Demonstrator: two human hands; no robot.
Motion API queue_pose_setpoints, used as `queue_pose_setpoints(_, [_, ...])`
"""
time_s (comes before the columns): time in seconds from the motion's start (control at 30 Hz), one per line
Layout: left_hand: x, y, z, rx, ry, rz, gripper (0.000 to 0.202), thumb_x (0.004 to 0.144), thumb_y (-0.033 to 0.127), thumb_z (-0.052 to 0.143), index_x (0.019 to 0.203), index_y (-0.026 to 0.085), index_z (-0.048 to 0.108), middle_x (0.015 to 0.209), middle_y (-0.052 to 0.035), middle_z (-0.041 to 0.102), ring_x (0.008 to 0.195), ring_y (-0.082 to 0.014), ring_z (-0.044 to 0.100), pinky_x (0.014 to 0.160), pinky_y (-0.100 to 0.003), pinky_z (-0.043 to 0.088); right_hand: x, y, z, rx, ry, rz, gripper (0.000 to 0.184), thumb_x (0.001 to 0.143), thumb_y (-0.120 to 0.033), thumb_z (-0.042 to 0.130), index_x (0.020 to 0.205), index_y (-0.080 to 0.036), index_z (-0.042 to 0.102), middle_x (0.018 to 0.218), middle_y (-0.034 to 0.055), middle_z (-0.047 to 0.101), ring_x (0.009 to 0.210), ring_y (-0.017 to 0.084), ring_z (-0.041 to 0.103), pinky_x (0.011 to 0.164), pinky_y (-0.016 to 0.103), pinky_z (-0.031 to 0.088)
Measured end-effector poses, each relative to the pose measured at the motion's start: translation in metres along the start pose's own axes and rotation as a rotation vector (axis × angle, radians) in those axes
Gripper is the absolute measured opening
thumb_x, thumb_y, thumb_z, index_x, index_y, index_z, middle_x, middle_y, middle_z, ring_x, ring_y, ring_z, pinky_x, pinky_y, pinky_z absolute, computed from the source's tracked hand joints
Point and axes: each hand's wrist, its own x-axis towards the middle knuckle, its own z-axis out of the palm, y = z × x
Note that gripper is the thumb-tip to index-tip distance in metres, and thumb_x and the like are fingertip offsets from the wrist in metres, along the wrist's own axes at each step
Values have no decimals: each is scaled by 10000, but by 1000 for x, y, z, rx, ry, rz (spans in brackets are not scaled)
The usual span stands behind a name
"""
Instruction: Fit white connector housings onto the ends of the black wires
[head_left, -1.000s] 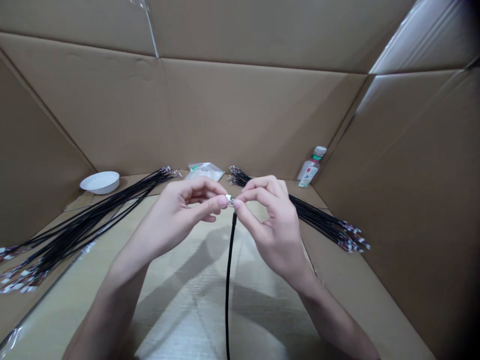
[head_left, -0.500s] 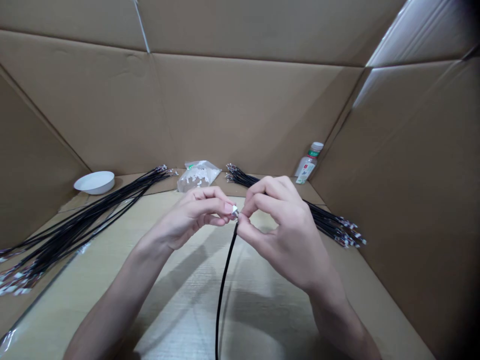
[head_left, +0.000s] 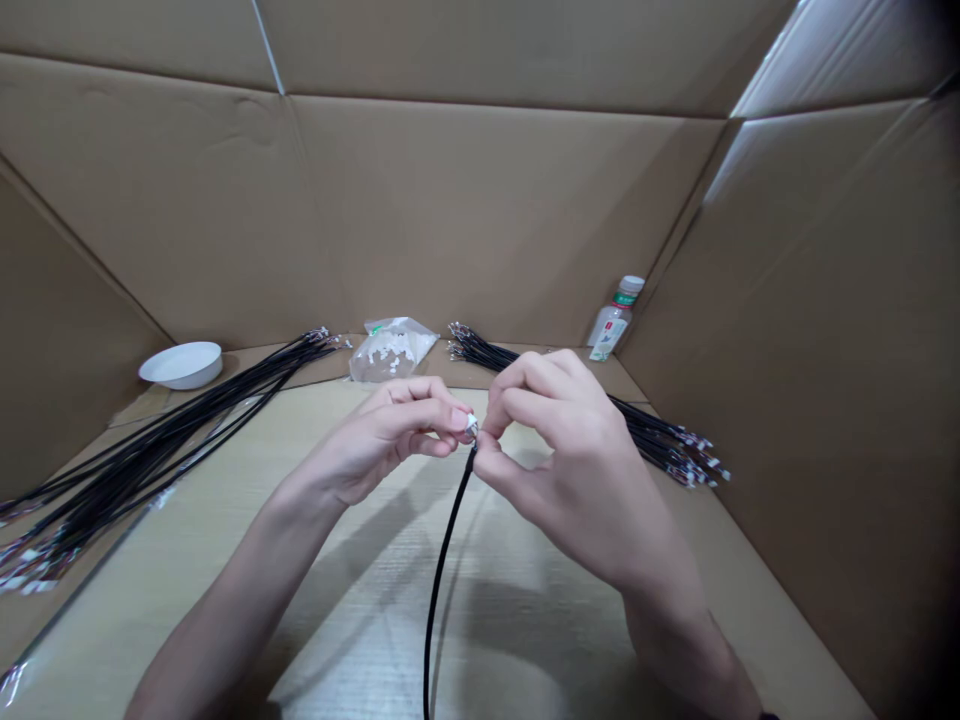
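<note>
Between thumb and forefinger, my left hand (head_left: 409, 425) pinches a small white connector (head_left: 471, 424). My right hand (head_left: 562, 440) is closed at the fingertips right beside it, on the thin wires at the end of a black cable (head_left: 442, 570); the wires are mostly hidden by the fingers. From there the cable hangs down in a gentle curve toward the bottom edge of the view. Both hands are raised over the middle of the table (head_left: 360, 620), close together.
Bundles of black cables with white-tipped ends lie at the left (head_left: 165, 450) and behind my right hand (head_left: 660, 440). At the back are a white bowl (head_left: 182, 367), a clear bag of small white pieces (head_left: 392, 350) and a bottle (head_left: 616, 320). Cardboard walls (head_left: 510, 220) surround the table.
The hands hold nearly the same pose, with only slight finger movement at the connector. The hanging cable has swung a little left, and the view has shifted slightly.
</note>
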Motion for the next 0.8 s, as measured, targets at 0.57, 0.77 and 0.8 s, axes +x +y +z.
queue_pose_setpoints(0.57, [-9, 7, 0, 53, 162, 137, 123, 792, 175, 829, 690, 194, 764, 709, 36, 742, 658, -38, 653, 623, -75, 553, -2, -1, 16, -519, 118, -284, 114, 975, -84, 590, 986, -70, 702, 1049, 152, 705, 1038, 319, 562, 880, 465, 508])
queue_pose_setpoints(0.77, [-15, 14, -2, -46, 184, 215, 83, 787, 155, 843, 733, 210, 810, 716, 33, 754, 625, -31, 671, 596, -50, 563, 4, 5, 20, -189, 274, -249, 83, 984, -108, 632, 947, -120, 705, 1067, 118, 702, 1059, 262, 601, 945, 437, 514])
queue_pose_setpoints(0.8, [-15, 15, -2, -105, 183, 233, 76, 784, 155, 847, 741, 209, 816, 718, 32, 756, 618, -28, 671, 590, -44, 564, 6, 7, 20, -8, 297, -190, 68, 981, -126, 652, 934, -139, 700, 1066, 97, 689, 1051, 232, 617, 948, 404, 529])
